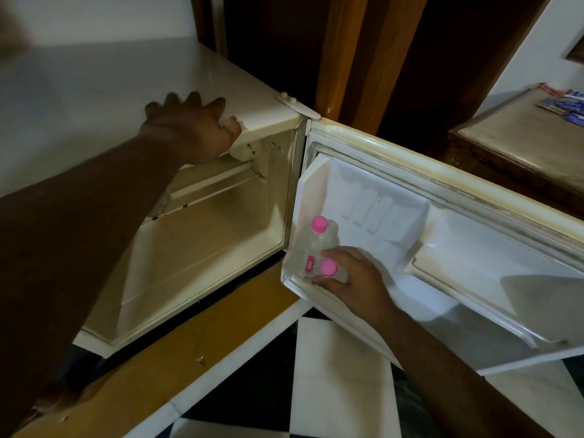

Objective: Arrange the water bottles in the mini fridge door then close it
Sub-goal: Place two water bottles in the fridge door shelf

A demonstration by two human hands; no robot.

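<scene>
The white mini fridge (94,99) stands open, its door (474,172) swung out to the right. Two clear water bottles with pink caps stand upright in the door's lower shelf (292,281), at its hinge end. The far bottle (319,224) stands free, its pink label facing me. My right hand (350,276) is wrapped around the near bottle (328,267), thumb and fingers on its shoulder just below the cap. My left hand (192,131) grips the front top edge of the fridge body, fingers on top and thumb under the lip.
The fridge cavity (205,248) holds nothing visible besides a small upper compartment. The rest of the door shelf (474,295) stretches right. A wooden table (521,143) with packets stands behind the door. Black and white floor tiles lie below.
</scene>
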